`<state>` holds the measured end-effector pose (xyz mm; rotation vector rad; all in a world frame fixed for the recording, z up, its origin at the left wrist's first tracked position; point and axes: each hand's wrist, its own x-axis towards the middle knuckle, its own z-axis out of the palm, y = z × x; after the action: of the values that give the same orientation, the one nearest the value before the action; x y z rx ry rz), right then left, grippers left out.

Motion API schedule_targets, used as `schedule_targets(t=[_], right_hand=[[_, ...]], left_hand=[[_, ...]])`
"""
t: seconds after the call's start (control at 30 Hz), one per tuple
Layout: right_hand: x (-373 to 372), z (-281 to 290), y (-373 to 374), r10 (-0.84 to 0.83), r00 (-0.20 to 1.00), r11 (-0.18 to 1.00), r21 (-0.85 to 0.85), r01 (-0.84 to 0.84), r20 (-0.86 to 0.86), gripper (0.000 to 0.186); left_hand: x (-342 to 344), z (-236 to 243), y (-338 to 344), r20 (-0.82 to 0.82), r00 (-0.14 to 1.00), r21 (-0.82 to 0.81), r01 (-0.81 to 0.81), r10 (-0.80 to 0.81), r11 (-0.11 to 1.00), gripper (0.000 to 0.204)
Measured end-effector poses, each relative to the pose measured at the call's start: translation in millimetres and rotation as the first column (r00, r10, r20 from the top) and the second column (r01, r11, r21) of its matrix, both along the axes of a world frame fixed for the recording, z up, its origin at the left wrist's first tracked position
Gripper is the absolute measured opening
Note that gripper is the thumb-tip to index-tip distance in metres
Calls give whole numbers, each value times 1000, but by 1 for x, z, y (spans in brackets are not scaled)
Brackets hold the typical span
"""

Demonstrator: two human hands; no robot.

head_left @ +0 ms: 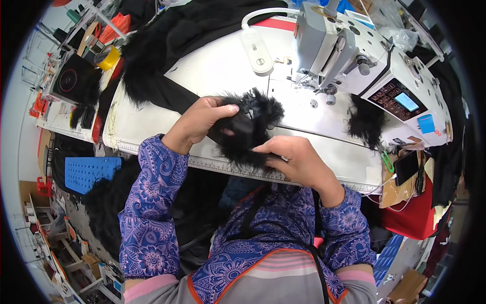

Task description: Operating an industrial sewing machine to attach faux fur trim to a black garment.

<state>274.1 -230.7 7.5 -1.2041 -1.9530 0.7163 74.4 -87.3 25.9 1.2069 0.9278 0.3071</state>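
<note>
My left fingers (228, 111) are pinching the black furry piece (242, 126), my right fingers (273, 145) are gripping its lower end, and I'm holding it over the tabletop (212, 68) near the sewing machine (373, 53).

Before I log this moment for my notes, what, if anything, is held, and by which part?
A black, fur-edged fabric piece: the left grip holds its upper-left side, the right grip its lower-right furry edge.

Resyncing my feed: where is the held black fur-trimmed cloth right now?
The black fur-trimmed cloth is just above the head view's centre, between the left hand and right hand, partly covering the ruler strip along the sewing table.
</note>
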Motion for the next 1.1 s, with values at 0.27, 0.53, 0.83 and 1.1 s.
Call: schedule_targets(t=[0.27,0.53,0.83,1.1], right_hand=[[6,0,-2,-151,988,989,6,151,29,30],[23,1,6,-263,949,961,136,241,174,22],[9,-13,17,-264,961,926,257,278,-89,17],[6,-10,19,-265,961,964,-18,265,-78,15]], left_hand=[[11,-19,-10,125,990,-14,67,-65,998,27],[12,-17,-9,99,983,121,141,-153,983,22],[12,-15,-12,20,972,208,224,-233,952,24],[13,-8,-18,-69,952,489,294,-299,821,22]])
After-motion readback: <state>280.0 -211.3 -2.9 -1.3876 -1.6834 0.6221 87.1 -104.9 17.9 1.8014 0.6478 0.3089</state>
